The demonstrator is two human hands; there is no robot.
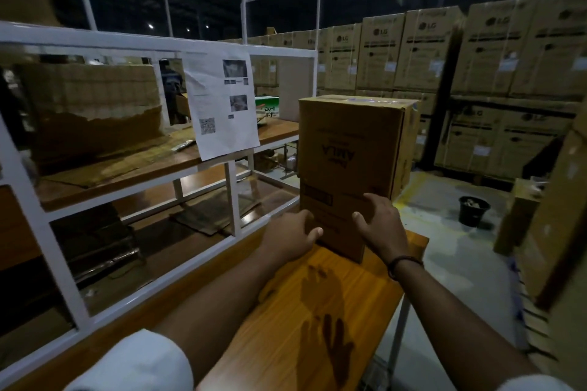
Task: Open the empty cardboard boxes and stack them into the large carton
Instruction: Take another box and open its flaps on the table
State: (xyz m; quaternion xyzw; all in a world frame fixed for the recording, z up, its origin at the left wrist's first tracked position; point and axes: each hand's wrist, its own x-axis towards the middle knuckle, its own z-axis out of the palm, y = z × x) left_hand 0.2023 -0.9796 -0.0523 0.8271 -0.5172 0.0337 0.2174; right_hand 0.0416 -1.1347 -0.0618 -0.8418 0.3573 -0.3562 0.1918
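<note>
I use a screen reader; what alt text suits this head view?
A person's left hand grips and right hand presses an upright cardboard box standing on a wooden table. A white shelf frame with a printed paper sheet stands to its left; stacked cartons fill the background.

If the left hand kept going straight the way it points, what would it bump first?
The cardboard box. The left hand points at the box's lower left edge and already seems to touch it, so nothing lies between them.
</note>
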